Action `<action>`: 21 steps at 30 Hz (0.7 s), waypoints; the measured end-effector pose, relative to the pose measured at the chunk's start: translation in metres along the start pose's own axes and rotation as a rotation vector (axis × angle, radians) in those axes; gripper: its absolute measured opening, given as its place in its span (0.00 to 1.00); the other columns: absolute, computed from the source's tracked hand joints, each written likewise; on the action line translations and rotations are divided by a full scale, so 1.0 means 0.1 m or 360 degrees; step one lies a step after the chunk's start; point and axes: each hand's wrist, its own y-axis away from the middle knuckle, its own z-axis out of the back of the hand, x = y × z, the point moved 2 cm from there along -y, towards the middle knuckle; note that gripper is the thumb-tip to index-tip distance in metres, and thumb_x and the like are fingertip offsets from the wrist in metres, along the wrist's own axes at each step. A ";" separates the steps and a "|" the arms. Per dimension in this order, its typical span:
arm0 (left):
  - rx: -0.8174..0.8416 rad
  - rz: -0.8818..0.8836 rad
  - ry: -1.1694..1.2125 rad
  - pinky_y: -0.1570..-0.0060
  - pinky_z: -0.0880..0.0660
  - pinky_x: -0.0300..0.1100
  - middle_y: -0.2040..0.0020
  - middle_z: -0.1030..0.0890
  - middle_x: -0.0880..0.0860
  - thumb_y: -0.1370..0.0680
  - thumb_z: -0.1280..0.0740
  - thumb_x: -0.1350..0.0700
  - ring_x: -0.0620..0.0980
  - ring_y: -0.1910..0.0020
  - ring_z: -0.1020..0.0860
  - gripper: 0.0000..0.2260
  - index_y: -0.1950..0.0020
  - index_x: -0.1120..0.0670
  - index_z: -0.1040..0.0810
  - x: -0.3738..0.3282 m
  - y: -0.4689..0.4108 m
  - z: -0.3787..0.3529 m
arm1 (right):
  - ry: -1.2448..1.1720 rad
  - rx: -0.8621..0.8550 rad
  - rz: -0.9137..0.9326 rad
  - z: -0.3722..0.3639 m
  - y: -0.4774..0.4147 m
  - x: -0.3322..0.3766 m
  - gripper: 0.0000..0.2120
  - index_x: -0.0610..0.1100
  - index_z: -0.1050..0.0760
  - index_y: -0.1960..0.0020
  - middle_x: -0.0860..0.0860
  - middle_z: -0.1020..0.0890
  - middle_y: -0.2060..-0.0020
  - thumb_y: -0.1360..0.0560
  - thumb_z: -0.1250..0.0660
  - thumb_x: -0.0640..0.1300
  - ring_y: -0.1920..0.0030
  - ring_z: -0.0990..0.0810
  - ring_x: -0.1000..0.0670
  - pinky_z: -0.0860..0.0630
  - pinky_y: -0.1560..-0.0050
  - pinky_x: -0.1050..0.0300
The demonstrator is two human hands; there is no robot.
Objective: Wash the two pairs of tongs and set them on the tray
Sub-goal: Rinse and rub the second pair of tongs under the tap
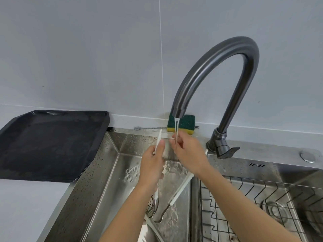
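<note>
Head view: we hold both hands over the left basin of the stainless sink (97, 172), under the stream from the dark gooseneck faucet (209, 67). Our left hand (153, 165) is clenched around one white-tipped arm of a pair of tongs (159, 138), the tip standing up above the thumb. The metal hinge loop of these tongs (157, 215) hangs below the forearms, near the round drain strainer (150, 205), and the other white-tipped arm runs up and to the right toward the basin divider. Our right hand (189, 154) sits directly under the water, fingers curled; we cannot tell whether it grips anything. A second white shape lies low in the basin at the near edge; we cannot tell what it is. The black tray (52, 145) rests on the counter to the left of the sink, well apart from the tongs. A green and yellow sponge (185, 122) stands on the far ledge behind the spout. A wire rack (262, 203) fills the right basin.
</note>
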 end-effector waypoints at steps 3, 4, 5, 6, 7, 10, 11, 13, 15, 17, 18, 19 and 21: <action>-0.0030 0.0109 0.0028 0.79 0.37 0.37 0.69 0.28 0.53 0.20 0.45 0.44 0.46 0.74 0.34 0.18 0.54 0.57 0.26 0.10 -0.04 -0.04 | 0.0180 -0.0119 0.0162 0.02 0.06 0.00 0.09 0.42 0.26 0.49 0.57 0.26 0.69 0.21 0.42 0.45 0.70 0.30 0.56 0.33 0.65 0.56; -0.0040 0.0142 0.0050 0.78 0.34 0.38 0.67 0.26 0.54 0.19 0.45 0.44 0.47 0.72 0.32 0.18 0.53 0.57 0.26 0.13 -0.05 -0.06 | 0.0253 -0.0240 0.0218 0.04 0.09 0.00 0.09 0.41 0.25 0.48 0.53 0.21 0.66 0.22 0.42 0.44 0.67 0.26 0.53 0.30 0.62 0.55; -0.0047 0.0176 0.0082 0.78 0.32 0.39 0.65 0.24 0.55 0.19 0.46 0.45 0.47 0.71 0.30 0.19 0.51 0.59 0.25 0.16 -0.05 -0.09 | 0.0319 -0.0372 0.0269 0.07 0.11 0.00 0.09 0.41 0.24 0.48 0.50 0.18 0.63 0.22 0.41 0.42 0.64 0.23 0.50 0.28 0.59 0.54; -0.0049 0.0215 0.0133 0.77 0.31 0.39 0.64 0.23 0.55 0.19 0.46 0.45 0.48 0.70 0.29 0.20 0.48 0.61 0.25 0.20 -0.06 -0.11 | 0.0351 -0.0491 0.0308 0.09 0.13 0.00 0.10 0.40 0.23 0.47 0.48 0.17 0.60 0.23 0.40 0.41 0.61 0.22 0.48 0.28 0.55 0.53; -0.0051 0.0259 0.0196 0.77 0.31 0.40 0.63 0.23 0.56 0.19 0.46 0.46 0.48 0.69 0.29 0.21 0.46 0.62 0.25 0.22 -0.07 -0.13 | 0.0341 -0.0598 0.0329 0.12 0.14 -0.01 0.10 0.40 0.23 0.47 0.47 0.17 0.59 0.24 0.39 0.40 0.58 0.21 0.48 0.28 0.52 0.53; -0.0021 0.0404 0.0375 0.80 0.35 0.37 0.62 0.24 0.56 0.18 0.47 0.47 0.47 0.71 0.31 0.21 0.39 0.62 0.28 0.25 -0.09 -0.20 | 0.0256 -0.0823 0.0336 0.21 0.21 -0.06 0.12 0.40 0.25 0.44 0.52 0.21 0.55 0.25 0.39 0.45 0.52 0.28 0.57 0.39 0.48 0.62; 0.0004 0.0462 0.0437 0.82 0.37 0.36 0.61 0.23 0.57 0.18 0.48 0.47 0.47 0.72 0.32 0.20 0.37 0.61 0.30 0.25 -0.08 -0.22 | 0.0167 -0.0864 0.0294 0.24 0.24 -0.07 0.13 0.42 0.26 0.44 0.56 0.24 0.53 0.24 0.40 0.47 0.51 0.30 0.61 0.41 0.48 0.63; 0.0045 0.0580 0.0546 0.84 0.39 0.34 0.62 0.21 0.58 0.17 0.48 0.48 0.47 0.74 0.34 0.19 0.34 0.60 0.33 0.26 -0.08 -0.25 | -0.0276 -0.0901 0.0038 0.30 0.29 -0.08 0.10 0.48 0.28 0.44 0.61 0.27 0.53 0.23 0.40 0.49 0.50 0.31 0.64 0.37 0.46 0.64; 0.0100 0.0728 0.0676 0.85 0.40 0.33 0.71 0.19 0.57 0.18 0.48 0.47 0.47 0.76 0.34 0.20 0.34 0.60 0.33 0.28 -0.08 -0.28 | -0.1034 -0.0979 -0.0357 0.33 0.28 -0.14 0.04 0.50 0.29 0.48 0.58 0.26 0.55 0.22 0.39 0.45 0.53 0.28 0.58 0.31 0.52 0.67; 0.0206 0.0872 0.0862 0.85 0.41 0.31 0.76 0.22 0.55 0.18 0.47 0.45 0.46 0.78 0.35 0.20 0.39 0.60 0.30 0.24 -0.01 -0.32 | -0.1439 -0.0942 -0.0713 0.33 0.27 -0.26 0.04 0.48 0.27 0.53 0.53 0.25 0.59 0.21 0.40 0.41 0.60 0.27 0.55 0.30 0.57 0.65; 0.0256 0.0911 0.0938 0.85 0.41 0.30 0.75 0.24 0.55 0.18 0.47 0.45 0.46 0.80 0.35 0.20 0.43 0.61 0.28 0.20 0.02 -0.33 | -0.1450 -0.0817 -0.0841 0.30 0.26 -0.31 0.05 0.47 0.27 0.54 0.50 0.25 0.60 0.22 0.39 0.40 0.61 0.27 0.54 0.29 0.57 0.61; 0.0300 0.0927 0.0986 0.85 0.42 0.29 0.74 0.26 0.55 0.18 0.47 0.46 0.45 0.82 0.35 0.19 0.49 0.61 0.27 0.16 0.05 -0.34 | -0.1431 -0.0666 -0.0931 0.27 0.26 -0.35 0.05 0.46 0.26 0.55 0.47 0.24 0.59 0.22 0.38 0.40 0.60 0.26 0.51 0.27 0.55 0.56; 0.0353 0.0924 0.0991 0.84 0.42 0.29 0.71 0.28 0.56 0.17 0.47 0.48 0.45 0.83 0.36 0.19 0.55 0.62 0.28 0.12 0.06 -0.36 | -0.1411 -0.0392 -0.1048 0.18 0.30 -0.40 0.02 0.43 0.25 0.54 0.41 0.23 0.56 0.24 0.36 0.40 0.55 0.24 0.42 0.25 0.47 0.40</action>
